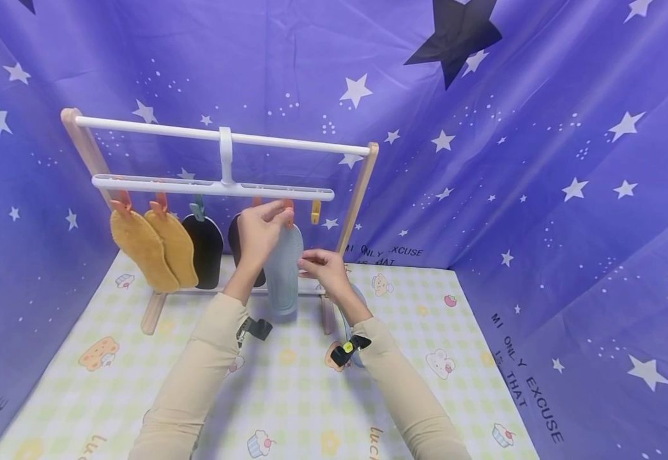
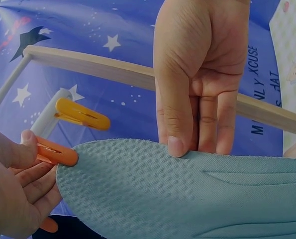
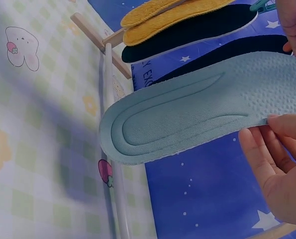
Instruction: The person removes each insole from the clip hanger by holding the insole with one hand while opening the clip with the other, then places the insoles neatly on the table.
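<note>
A light blue insole (image 1: 283, 271) hangs toe up below the white hanger (image 1: 196, 187), its top end at an orange clothespin (image 2: 58, 152). My left hand (image 1: 258, 231) pinches that clothespin between thumb and fingers, as the left wrist view shows. With thumb and fingertips my right hand (image 1: 325, 268) pinches the insole's right edge, below the clip. Just left, a black insole (image 1: 234, 239) hangs partly hidden behind my left hand. Further left are another black insole (image 1: 204, 252) on a green clothespin (image 1: 197, 209) and two fuzzy yellow insoles (image 1: 141, 249) on orange clothespins.
A yellow clothespin (image 1: 315, 212) hangs at the hanger's right end with nothing in it. The hanger hooks over the white rod of a wooden-legged rack (image 1: 357, 198). Another pale blue insole (image 1: 359, 295) lies on the checked tablecloth (image 1: 414, 409), partly under my right arm.
</note>
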The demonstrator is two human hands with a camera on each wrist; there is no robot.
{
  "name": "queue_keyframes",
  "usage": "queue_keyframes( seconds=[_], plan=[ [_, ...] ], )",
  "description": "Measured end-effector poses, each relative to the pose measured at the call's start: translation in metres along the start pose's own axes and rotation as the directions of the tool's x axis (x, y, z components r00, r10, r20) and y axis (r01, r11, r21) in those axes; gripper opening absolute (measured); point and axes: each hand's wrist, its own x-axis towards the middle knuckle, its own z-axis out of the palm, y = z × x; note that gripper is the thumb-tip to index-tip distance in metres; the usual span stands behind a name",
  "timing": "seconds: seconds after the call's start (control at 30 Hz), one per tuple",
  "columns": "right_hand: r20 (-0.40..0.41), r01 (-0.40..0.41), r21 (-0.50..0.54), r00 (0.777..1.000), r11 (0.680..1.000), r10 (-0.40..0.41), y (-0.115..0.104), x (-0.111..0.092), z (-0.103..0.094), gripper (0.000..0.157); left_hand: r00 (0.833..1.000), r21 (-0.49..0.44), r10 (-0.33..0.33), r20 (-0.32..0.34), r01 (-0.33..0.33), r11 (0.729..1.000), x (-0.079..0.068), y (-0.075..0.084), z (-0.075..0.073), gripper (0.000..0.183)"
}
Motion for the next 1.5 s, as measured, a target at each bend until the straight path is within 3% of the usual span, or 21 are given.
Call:
queue_keyframes(
  seconds=[0.6,1.5],
  plan=[
    [-0.001,0.022,0.002,1.0,1.0,-0.022,0.0,0.001,0.0,0.02,1.0,0.031,-0.014,-0.002,0.014,0.999,0.002,0.002,0.0,0.022],
    [0.024,-0.01,0.037,1.0,0.999,0.009,-0.003,-0.001,-0.006,0.023,0.979,-0.059,-0.169,0.11,0.177,0.982,0.003,0.01,-0.008,0.034]
  ],
)
